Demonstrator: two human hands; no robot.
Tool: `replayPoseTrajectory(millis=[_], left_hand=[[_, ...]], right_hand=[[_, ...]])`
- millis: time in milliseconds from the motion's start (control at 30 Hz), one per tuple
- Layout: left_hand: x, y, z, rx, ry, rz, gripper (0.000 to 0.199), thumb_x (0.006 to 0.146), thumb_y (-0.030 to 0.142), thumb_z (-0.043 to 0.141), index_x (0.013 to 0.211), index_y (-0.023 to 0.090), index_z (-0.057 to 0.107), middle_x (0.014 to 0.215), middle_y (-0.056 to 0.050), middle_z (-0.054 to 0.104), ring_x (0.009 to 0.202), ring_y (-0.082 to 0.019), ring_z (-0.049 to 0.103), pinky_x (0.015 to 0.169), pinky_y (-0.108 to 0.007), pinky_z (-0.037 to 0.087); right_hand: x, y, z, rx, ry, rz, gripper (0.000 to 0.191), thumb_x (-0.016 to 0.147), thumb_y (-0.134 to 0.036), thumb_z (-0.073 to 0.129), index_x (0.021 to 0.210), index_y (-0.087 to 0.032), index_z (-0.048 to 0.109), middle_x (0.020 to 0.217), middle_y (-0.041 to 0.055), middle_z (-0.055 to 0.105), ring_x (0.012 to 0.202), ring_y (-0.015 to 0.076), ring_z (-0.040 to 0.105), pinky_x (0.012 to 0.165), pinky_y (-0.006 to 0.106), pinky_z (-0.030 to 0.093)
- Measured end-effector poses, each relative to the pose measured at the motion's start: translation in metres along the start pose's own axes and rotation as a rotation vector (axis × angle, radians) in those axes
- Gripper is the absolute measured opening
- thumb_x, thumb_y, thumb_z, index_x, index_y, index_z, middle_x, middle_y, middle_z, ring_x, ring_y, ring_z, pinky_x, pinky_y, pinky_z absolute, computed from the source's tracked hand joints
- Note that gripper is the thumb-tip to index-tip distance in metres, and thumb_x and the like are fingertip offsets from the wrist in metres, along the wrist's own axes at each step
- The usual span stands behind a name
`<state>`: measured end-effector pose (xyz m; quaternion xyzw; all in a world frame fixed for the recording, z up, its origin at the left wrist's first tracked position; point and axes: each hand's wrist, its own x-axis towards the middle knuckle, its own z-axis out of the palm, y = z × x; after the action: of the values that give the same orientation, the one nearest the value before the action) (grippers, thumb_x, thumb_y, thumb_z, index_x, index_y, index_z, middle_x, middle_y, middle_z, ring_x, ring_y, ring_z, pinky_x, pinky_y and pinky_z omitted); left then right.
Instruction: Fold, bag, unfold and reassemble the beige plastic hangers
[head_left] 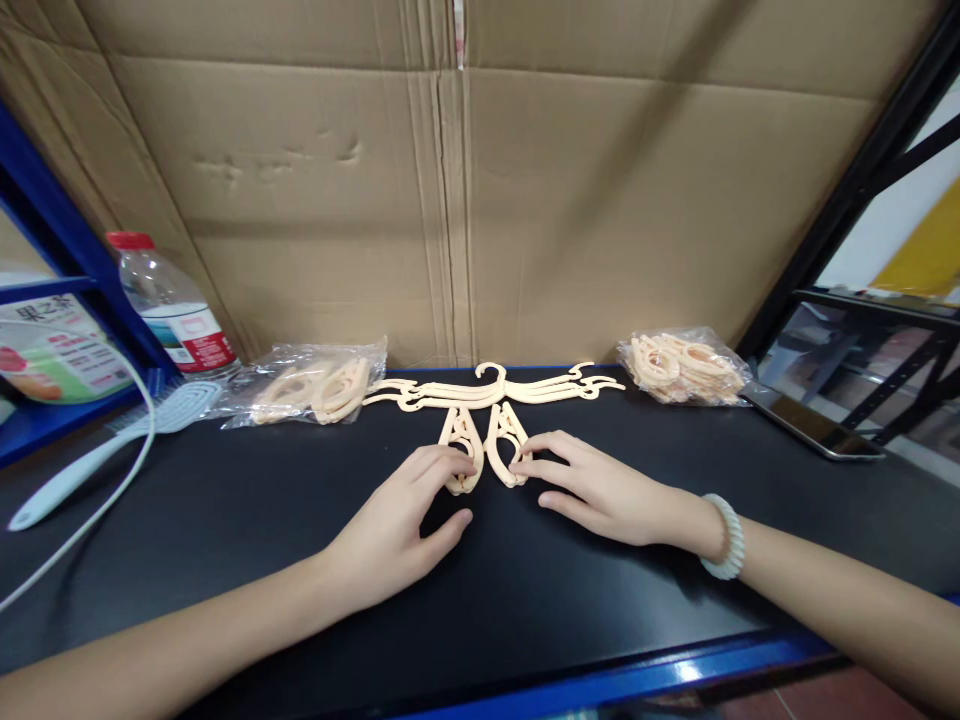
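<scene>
Two folded cream plastic hangers lie side by side on the black tabletop, a left one [466, 477] and a right one [498, 466]. My left hand [401, 525] rests its fingertips on the left folded hanger, with the thumb apart. The fingers of my right hand [600, 488] are spread and touch the right folded hanger's edge. Just behind them lies a group of unfolded cream hangers [491, 392] with a hook at the top. Neither hand is closed around anything.
Clear bags of folded hangers lie at the left [322, 388] and right [682, 366]. Farther left are a hairbrush [112, 455], a white cable [120, 490] and a red-capped bottle [180, 315]. A dark tablet [814, 425] lies at right. Cardboard [525, 200] stands behind.
</scene>
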<state>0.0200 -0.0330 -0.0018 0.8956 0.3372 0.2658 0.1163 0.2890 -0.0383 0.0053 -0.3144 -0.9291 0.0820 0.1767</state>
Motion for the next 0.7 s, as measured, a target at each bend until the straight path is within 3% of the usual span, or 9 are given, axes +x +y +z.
replayPoseTrajectory(millis=[700], left_hand=[[-0.0021,-0.0015,0.0008,-0.008,-0.028,-0.022,0.029,0.085,0.018,0.053,0.114,0.023,0.051,0.118,-0.007,0.057,0.114,-0.023,0.052,0.099,-0.04,0.046]], right_hand=[[0.0003,-0.0011,-0.0009,-0.019,-0.031,0.034,0.034,0.096,-0.027,0.042,0.129,-0.02,0.049,0.132,0.012,0.047,0.119,0.0228,0.045,0.103,0.043,0.041]])
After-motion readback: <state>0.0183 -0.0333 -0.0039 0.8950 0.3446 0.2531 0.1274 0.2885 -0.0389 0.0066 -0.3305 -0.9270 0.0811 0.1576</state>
